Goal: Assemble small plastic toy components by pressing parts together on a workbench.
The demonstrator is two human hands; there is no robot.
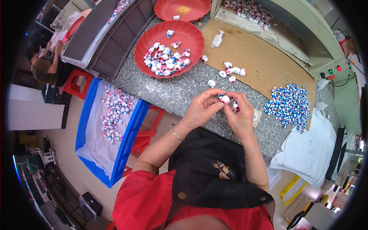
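Pinches a small, rounded white piece between left hand and right hand; holds a blue-and-pink piece in the latter, over a speckled grey granite table.

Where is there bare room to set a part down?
Bare: the counter between the nearer red plate and left hand, and the cardboard between the loose white pieces and blue pile. Crowded: that pile, right of the right hand.

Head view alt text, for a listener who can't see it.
The left hand and right hand hold a small white piece above a speckled counter. A red dish of figurines stands beyond; a blue-and-pink heap lies right, a blue bin left.
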